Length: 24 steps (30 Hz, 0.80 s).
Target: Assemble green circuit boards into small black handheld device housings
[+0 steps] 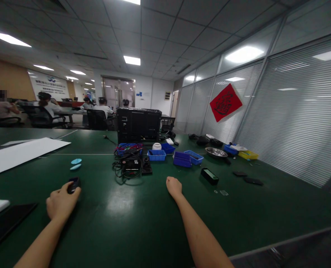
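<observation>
At the left of the green table [151, 227], my left hand [60, 201] is closed round a small black boxy device [74, 184], thumb and fingers on its sides. Its exact kind I cannot make out. Just beyond it lie two light-blue oval pieces [76, 161], like small shell-shaped lids. My right hand [174, 187] rests near the middle of the table, its fingers curled in; whatever they might hold is hidden. To its right stands an open black rectangular box [209, 176] with a greenish inside.
Ahead sit a soldering-station-like black unit [131, 163] with tangled cables, blue bins [156, 155], a baseball [157, 146], a metal bowl [216, 152] and a large black case [139, 124]. White sheets [23, 154] lie at left, flat dark pieces [253, 181] at right. People sit behind.
</observation>
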Tool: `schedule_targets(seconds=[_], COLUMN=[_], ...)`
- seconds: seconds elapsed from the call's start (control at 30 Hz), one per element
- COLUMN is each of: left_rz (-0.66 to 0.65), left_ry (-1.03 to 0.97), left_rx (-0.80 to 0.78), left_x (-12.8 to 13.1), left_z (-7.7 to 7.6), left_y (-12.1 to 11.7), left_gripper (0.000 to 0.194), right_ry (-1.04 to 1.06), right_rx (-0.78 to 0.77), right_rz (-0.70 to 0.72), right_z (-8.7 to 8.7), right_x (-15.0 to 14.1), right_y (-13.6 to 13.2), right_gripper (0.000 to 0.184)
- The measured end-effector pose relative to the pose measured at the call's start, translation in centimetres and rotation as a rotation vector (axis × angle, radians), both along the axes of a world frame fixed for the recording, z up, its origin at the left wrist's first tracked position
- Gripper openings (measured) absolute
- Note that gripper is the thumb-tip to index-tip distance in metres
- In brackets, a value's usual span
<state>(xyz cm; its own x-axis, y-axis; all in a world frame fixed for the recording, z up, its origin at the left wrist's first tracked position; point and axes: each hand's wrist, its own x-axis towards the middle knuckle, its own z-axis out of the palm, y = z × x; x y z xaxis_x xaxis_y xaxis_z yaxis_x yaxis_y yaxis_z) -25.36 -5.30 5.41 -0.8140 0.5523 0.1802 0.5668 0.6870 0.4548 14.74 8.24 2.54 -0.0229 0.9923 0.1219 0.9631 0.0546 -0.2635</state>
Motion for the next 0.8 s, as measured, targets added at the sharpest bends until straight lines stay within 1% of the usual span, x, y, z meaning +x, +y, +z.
schedule_targets(seconds=[0.07, 0.13, 0.23, 0.4, 0.53, 0.67, 0.73, 0.8], left_rz=[-0.088, -0.165, -0.246, -0.357, -0.409, -0.431, -0.440, -0.440], left_ry=[-0.047, -0.099, -0.147, -0.121, -0.101, -0.102, -0.118, -0.137], left_rx=[-0.028, -0.038, -0.069, -0.066, -0.049, -0.038, -0.023, 0.016], left_x=[0.8, 1.7, 2.9, 4.3, 5.2, 5.9, 6.0, 5.9], left_z=[0.1, 0.1, -0.1, -0.8, -1.1, -1.1, -1.2, -1.3], left_y=[0.0, 0.1, 0.5, 1.1, 1.1, 1.1, 1.2, 1.3], left_gripper=[0.064, 0.071, 0.071, 0.070, 0.071, 0.072, 0.073, 0.072], right_ry=[0.008, 0.020, 0.053, 0.136, 0.192, 0.233, 0.277, 0.329], right_rx=[-0.003, -0.007, -0.004, 0.005, 0.010, 0.006, 0.068, 0.199], right_rz=[0.007, 0.016, 0.023, 0.050, 0.101, 0.179, 0.254, 0.366], right_z=[0.0, 0.0, 0.0, 0.1, 0.0, 0.0, 0.2, 0.6], right_x=[-0.1, -0.1, -0.1, -0.5, -1.2, -2.0, -2.6, -3.3], right_y=[-0.1, -0.2, -0.5, -1.1, -1.5, -2.1, -2.6, -3.4], right_gripper=[0.032, 0.032, 0.032, 0.031, 0.030, 0.029, 0.029, 0.032])
